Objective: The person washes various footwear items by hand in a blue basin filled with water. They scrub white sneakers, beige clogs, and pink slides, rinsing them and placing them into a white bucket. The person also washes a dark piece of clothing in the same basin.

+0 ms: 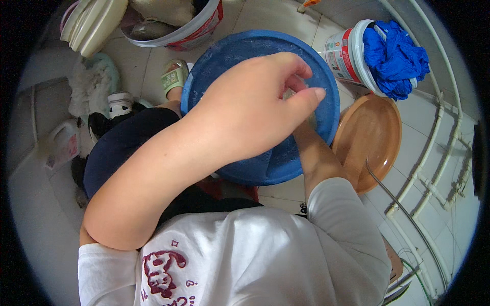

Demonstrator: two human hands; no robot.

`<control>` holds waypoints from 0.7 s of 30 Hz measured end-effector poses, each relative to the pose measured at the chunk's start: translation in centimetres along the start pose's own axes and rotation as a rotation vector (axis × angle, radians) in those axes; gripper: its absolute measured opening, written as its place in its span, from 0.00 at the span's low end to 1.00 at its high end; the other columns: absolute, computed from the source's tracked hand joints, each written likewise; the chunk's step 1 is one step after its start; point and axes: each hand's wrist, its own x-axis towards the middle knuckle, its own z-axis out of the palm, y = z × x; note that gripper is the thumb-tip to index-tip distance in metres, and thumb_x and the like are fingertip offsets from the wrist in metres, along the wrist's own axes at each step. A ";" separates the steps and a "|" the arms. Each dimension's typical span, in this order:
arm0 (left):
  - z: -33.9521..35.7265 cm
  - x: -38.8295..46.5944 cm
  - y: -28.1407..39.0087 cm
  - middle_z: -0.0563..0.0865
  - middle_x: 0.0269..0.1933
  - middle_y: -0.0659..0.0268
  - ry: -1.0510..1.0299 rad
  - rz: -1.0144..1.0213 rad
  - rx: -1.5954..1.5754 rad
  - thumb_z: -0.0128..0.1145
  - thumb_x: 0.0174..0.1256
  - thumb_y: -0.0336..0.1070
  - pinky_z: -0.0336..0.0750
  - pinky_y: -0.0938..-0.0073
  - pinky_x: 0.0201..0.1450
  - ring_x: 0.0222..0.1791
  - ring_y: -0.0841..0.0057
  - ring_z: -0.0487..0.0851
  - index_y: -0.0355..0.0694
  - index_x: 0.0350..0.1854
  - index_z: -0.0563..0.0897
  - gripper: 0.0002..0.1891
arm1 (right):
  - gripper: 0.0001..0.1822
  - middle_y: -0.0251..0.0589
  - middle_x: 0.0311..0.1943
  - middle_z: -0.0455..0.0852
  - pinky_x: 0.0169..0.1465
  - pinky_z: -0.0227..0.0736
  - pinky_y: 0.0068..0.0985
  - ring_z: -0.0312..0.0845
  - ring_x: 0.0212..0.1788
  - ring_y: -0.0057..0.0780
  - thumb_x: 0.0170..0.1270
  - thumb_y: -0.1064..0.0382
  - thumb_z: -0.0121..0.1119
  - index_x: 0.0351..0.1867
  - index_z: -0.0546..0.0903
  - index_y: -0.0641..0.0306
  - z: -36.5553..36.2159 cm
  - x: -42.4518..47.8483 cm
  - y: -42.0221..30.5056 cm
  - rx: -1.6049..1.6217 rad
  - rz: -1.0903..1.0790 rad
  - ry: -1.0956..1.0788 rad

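Note:
My left hand point(264, 99) is raised over a blue plastic basin point(245, 168), its back towards me. The fingers curl loosely and the thumb stands apart, with nothing seen held between them. From the right, my right forearm point(317, 153) reaches down into the basin; my left hand and wrist hide the right hand, so what it touches cannot be seen. A small part of something pale shows in the gap by the left thumb, too little to name. The inside of the basin looks wet or streaked.
An orange-brown basin point(377, 134) leans right of the blue one, near white wall pipes point(428, 160). Beyond stands a white bucket point(340, 57) holding blue cloth point(396, 57). Another large bucket point(203, 30) is at the top. Left are a slippered foot point(175, 78) and a clear jug point(63, 143).

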 end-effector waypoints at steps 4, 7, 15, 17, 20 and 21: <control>0.0 0.2 0.9 0.81 0.39 0.64 -0.096 -0.104 0.000 0.56 0.63 0.38 0.73 0.80 0.44 0.40 0.82 0.78 0.31 0.47 0.76 0.16 | 0.41 0.53 0.67 0.52 0.62 0.56 0.47 0.53 0.65 0.54 0.48 0.46 0.62 0.66 0.62 0.50 1.3 1.8 2.8 0.030 -0.033 -0.098; 0.3 0.5 1.3 0.82 0.38 0.62 -0.136 -0.096 -0.015 0.55 0.63 0.39 0.73 0.79 0.43 0.39 0.81 0.79 0.31 0.47 0.76 0.16 | 0.42 0.49 0.62 0.62 0.60 0.60 0.35 0.63 0.60 0.43 0.46 0.53 0.67 0.65 0.62 0.59 2.7 4.7 6.9 0.733 -0.065 -0.234; 0.1 0.2 0.9 0.83 0.36 0.60 -0.046 0.051 0.103 0.56 0.62 0.41 0.74 0.78 0.43 0.38 0.79 0.80 0.30 0.44 0.77 0.17 | 0.42 0.43 0.59 0.68 0.56 0.66 0.25 0.69 0.56 0.32 0.53 0.67 0.65 0.68 0.56 0.61 -8.3 -6.7 3.5 1.431 0.011 -0.396; 0.3 0.1 0.8 0.84 0.36 0.60 -0.042 0.072 0.094 0.56 0.62 0.41 0.74 0.78 0.42 0.37 0.78 0.80 0.30 0.45 0.77 0.18 | 0.42 0.44 0.62 0.65 0.59 0.64 0.25 0.66 0.58 0.32 0.52 0.69 0.65 0.68 0.56 0.62 -9.5 -9.5 1.4 1.309 -0.033 -0.266; 0.3 0.0 0.7 0.84 0.32 0.53 -0.004 0.134 0.163 0.54 0.59 0.46 0.76 0.70 0.43 0.36 0.66 0.83 0.33 0.42 0.80 0.19 | 0.45 0.52 0.62 0.62 0.66 0.54 0.33 0.58 0.64 0.43 0.47 0.59 0.70 0.67 0.59 0.60 -6.2 -11.0 1.9 1.012 -0.150 -0.194; 0.3 0.0 0.6 0.84 0.31 0.51 0.022 0.164 0.184 0.53 0.57 0.47 0.77 0.67 0.43 0.35 0.61 0.84 0.34 0.41 0.81 0.20 | 0.46 0.55 0.61 0.62 0.67 0.53 0.34 0.56 0.64 0.47 0.45 0.55 0.71 0.66 0.60 0.58 -5.7 -12.0 0.8 0.853 -0.174 -0.148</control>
